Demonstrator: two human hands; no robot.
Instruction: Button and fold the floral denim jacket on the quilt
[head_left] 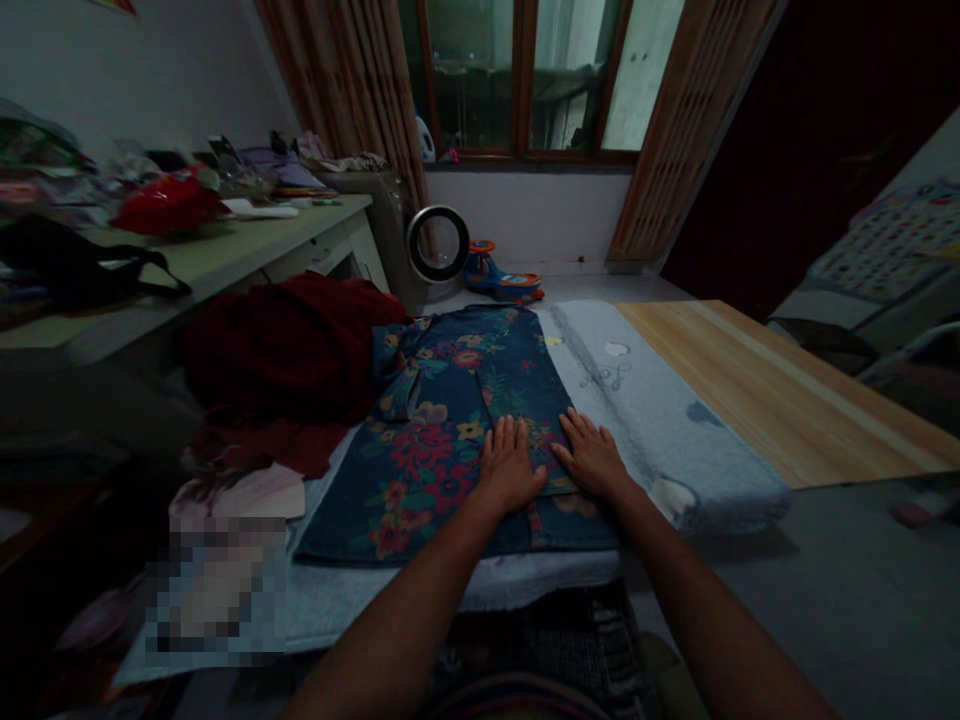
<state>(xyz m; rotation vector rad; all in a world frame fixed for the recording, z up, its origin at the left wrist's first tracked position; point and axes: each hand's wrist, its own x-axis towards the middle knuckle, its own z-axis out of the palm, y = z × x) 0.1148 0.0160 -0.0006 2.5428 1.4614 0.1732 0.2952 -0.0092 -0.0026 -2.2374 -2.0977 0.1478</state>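
Note:
A dark blue floral garment [420, 475] lies spread on a table covered with a pale blue cloth [660, 400]. Its right part looks folded inward, with an edge running down the middle. My left hand [511, 467] rests flat on the garment near its centre, fingers stretched forward. Close to the garment's right edge, my right hand [591, 455] also lies flat, fingers extended. Neither hand grips anything. The fabric directly under both palms is hidden.
Dark red cloth [285, 345] is heaped left of the garment. A cluttered desk [330, 225] stands along the left wall. Bare wooden board [757, 385] extends on the right. Beyond the table are a round fan [411, 240] and a blue-orange ride-on toy [495, 275].

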